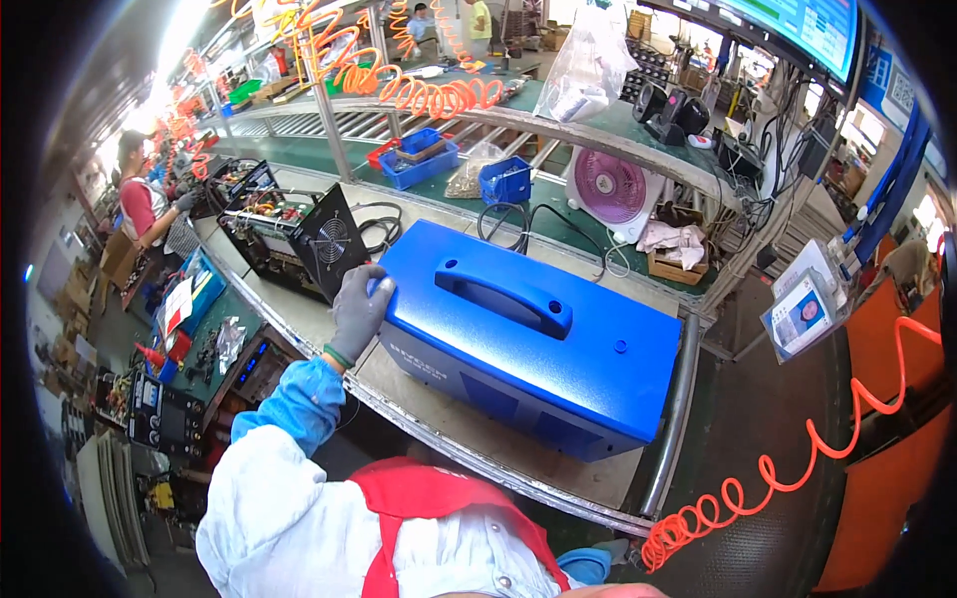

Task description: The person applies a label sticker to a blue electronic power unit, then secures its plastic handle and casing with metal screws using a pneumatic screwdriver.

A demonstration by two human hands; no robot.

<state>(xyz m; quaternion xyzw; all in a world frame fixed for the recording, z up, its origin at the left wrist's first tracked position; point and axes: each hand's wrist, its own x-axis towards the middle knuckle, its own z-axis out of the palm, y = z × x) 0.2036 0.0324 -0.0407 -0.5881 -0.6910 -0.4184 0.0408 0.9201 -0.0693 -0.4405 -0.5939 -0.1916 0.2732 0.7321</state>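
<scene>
A large blue machine case (538, 349) with a carrying handle (503, 297) on top lies lengthwise on the bench in front of me. My left hand (357, 311), in a grey glove, grips its left end at the upper corner, thumb near the top edge. Left of that hand stands an uncovered machine (294, 239) with a black fan panel, its circuit parts showing. Low in the picture, my right arm shows as a blue sleeve (586, 566) beside my body. The fingers of my right hand (624, 550) are too hidden to read.
An orange coiled air hose (738, 498) hangs at the right, by the metal roller (670, 429). Behind the case are black cables, a blue parts bin (505, 181) and a pink-faced fan (610, 189). Another person (140, 194) works at the far left.
</scene>
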